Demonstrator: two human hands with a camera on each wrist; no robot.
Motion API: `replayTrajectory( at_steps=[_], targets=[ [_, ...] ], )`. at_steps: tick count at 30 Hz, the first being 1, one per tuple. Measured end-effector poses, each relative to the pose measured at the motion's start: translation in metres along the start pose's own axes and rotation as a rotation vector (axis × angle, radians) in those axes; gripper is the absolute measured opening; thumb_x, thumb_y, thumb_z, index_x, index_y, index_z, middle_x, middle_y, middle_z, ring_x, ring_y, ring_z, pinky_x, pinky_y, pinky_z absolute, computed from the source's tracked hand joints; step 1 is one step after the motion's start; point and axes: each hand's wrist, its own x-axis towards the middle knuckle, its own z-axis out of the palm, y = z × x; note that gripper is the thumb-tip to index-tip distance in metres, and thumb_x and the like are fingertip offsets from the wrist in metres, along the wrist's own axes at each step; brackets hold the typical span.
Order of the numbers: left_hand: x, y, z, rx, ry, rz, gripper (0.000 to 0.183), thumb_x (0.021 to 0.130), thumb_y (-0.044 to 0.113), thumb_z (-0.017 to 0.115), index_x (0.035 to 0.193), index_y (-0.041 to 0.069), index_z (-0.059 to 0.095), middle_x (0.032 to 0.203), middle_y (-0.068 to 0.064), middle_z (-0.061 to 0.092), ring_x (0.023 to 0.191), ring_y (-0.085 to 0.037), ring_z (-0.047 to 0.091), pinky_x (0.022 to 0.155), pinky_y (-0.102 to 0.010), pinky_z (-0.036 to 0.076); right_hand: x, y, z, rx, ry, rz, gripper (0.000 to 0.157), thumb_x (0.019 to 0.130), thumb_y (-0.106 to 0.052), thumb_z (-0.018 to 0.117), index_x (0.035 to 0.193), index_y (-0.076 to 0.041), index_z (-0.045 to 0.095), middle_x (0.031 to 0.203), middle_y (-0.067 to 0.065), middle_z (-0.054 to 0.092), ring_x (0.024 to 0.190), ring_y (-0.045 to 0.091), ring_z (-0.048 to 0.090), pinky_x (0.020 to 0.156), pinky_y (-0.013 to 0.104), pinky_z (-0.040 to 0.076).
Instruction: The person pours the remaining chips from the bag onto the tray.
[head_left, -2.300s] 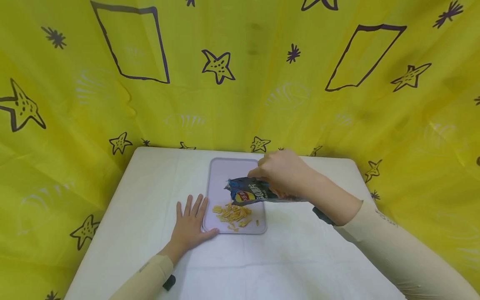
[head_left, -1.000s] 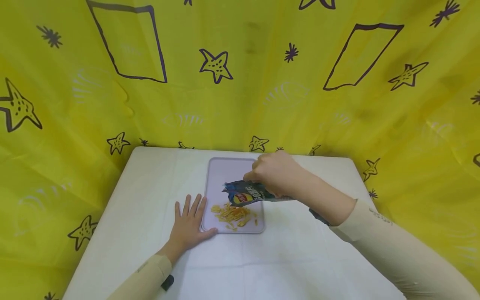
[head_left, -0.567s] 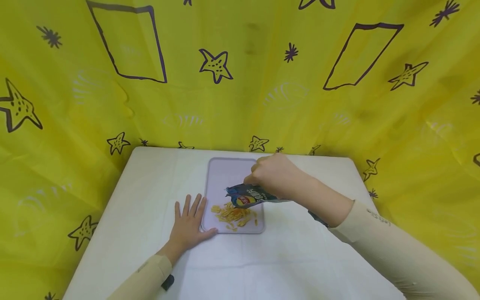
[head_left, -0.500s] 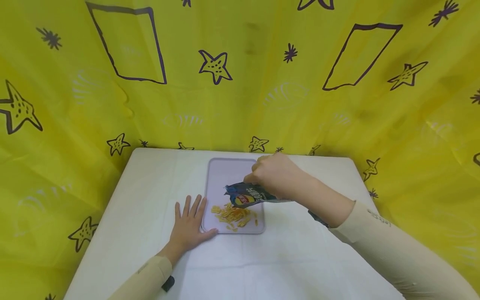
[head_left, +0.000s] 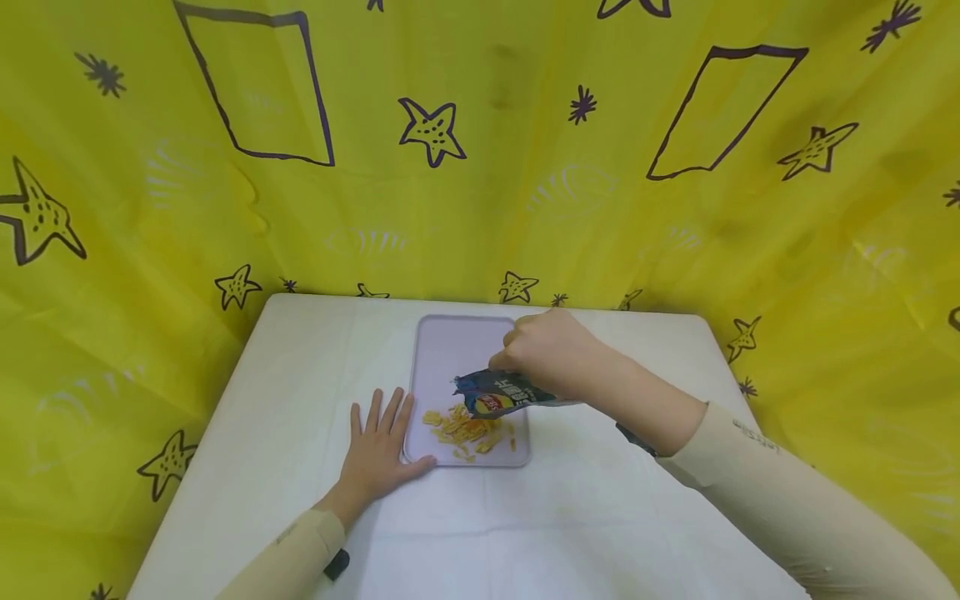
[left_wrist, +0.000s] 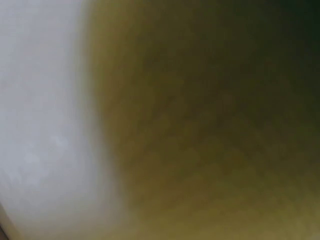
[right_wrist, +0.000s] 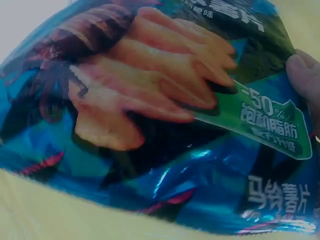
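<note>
My right hand (head_left: 551, 350) grips a dark blue bag of potato chips (head_left: 498, 393) from above, over the tray. The bag lies nearly level, its torn mouth pointing left and slightly down. Below the mouth, a pile of broken yellow chips (head_left: 461, 429) sits on the near half of the pale lilac tray (head_left: 450, 346). My left hand (head_left: 375, 450) rests with fingers spread at the tray's near left corner, thumb over its front edge. In the right wrist view the bag's printed side (right_wrist: 150, 90) fills most of the picture, with a thumb (right_wrist: 305, 75) at its right edge. The left wrist view is blurred.
The tray lies on a white-covered table (head_left: 585, 508). Behind and at both sides hangs a yellow curtain (head_left: 480, 208) with dark star drawings, close to the table's far edge.
The bag and right hand have shifted slightly left and down, and more chips lie in the pile than at first. Over the last half second little moves. The left hand stays in place.
</note>
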Motion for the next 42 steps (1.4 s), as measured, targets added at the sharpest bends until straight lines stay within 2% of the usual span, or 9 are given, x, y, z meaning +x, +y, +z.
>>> replayTrajectory(
  at_steps=[2,5,9,16,20,24,28,35,42],
  targets=[
    [0.0002,-0.0001,-0.0005,0.003,0.005,0.002,0.114,0.078,0.086,0.048,0.160,0.013,0.020,0.167,-0.010,0.018,0.153,-0.042,0.007,0.116,-0.071,0.003,0.0003,-0.0002,-0.0001,-0.007,-0.013,-0.004,0.044,0.068,-0.009,0.087,0.100,-0.037,0.076,0.080,-0.009,0.071,0.070,0.013,0.062,0.049,0.032,0.052],
    [0.0003,-0.0001,-0.0008,-0.002,0.005,0.002,0.114,0.078,0.086,0.049,0.160,0.013,0.020,0.167,-0.010,0.018,0.153,-0.042,0.007,0.116,-0.070,0.003,-0.0002,0.0001,-0.0016,-0.006,-0.015,0.009,0.054,0.064,-0.002,0.084,0.103,-0.038,0.075,0.080,-0.009,0.070,0.070,0.013,0.061,0.048,0.032,0.050],
    [0.0011,-0.0012,0.0010,0.005,0.015,0.005,0.113,0.078,0.086,0.047,0.161,0.014,0.019,0.167,-0.009,0.017,0.153,-0.042,0.008,0.116,-0.071,0.003,-0.0005,-0.0002,-0.0021,-0.008,-0.001,-0.003,0.045,0.071,-0.005,0.082,0.100,-0.038,0.075,0.078,-0.010,0.070,0.070,0.014,0.062,0.047,0.033,0.051],
    [0.0008,-0.0032,0.0062,0.003,0.036,0.012,0.113,0.078,0.088,0.043,0.160,0.014,0.020,0.167,-0.009,0.018,0.152,-0.043,0.009,0.116,-0.071,0.003,-0.0007,0.0001,-0.0021,0.020,-0.014,0.013,0.055,0.063,0.001,0.080,0.104,-0.036,0.075,0.080,-0.009,0.070,0.070,0.013,0.060,0.048,0.031,0.050],
    [0.0006,-0.0038,0.0072,-0.001,0.036,0.007,0.113,0.078,0.088,0.043,0.160,0.014,0.020,0.167,-0.009,0.018,0.153,-0.043,0.008,0.116,-0.071,0.003,-0.0001,0.0003,-0.0002,0.018,-0.005,0.009,0.047,0.071,-0.002,0.080,0.101,-0.037,0.076,0.079,-0.010,0.070,0.069,0.012,0.061,0.048,0.031,0.050],
    [0.0006,-0.0034,0.0061,-0.011,0.030,0.006,0.113,0.078,0.087,0.045,0.160,0.014,0.020,0.167,-0.009,0.018,0.153,-0.042,0.007,0.116,-0.071,0.002,-0.0003,0.0005,-0.0003,0.024,-0.011,0.019,0.045,0.073,-0.002,0.079,0.102,-0.037,0.076,0.079,-0.010,0.070,0.069,0.012,0.061,0.049,0.031,0.049],
    [0.0004,-0.0034,0.0057,-0.009,0.015,0.003,0.113,0.078,0.088,0.044,0.161,0.014,0.019,0.167,-0.009,0.016,0.153,-0.042,0.006,0.116,-0.071,0.001,-0.0004,0.0016,-0.0025,0.034,-0.017,0.025,0.051,0.068,0.001,0.079,0.104,-0.036,0.076,0.079,-0.010,0.070,0.069,0.012,0.059,0.048,0.030,0.048],
    [-0.0005,-0.0041,0.0046,-0.012,0.031,0.010,0.113,0.078,0.088,0.044,0.160,0.013,0.020,0.167,-0.010,0.018,0.152,-0.043,0.009,0.115,-0.071,0.002,-0.0007,0.0032,-0.0043,0.022,0.011,0.018,0.050,0.072,0.003,0.075,0.103,-0.037,0.076,0.078,-0.011,0.070,0.069,0.012,0.060,0.045,0.028,0.046],
    [0.0029,-0.0048,0.0057,-0.017,0.009,0.010,0.114,0.079,0.088,0.042,0.161,0.015,0.015,0.168,-0.008,0.013,0.153,-0.041,0.003,0.116,-0.070,-0.002,-0.0043,0.0052,-0.0045,0.019,0.016,0.021,0.052,0.068,0.003,0.076,0.103,-0.035,0.076,0.078,-0.011,0.070,0.069,0.012,0.060,0.046,0.029,0.047]
  ],
)
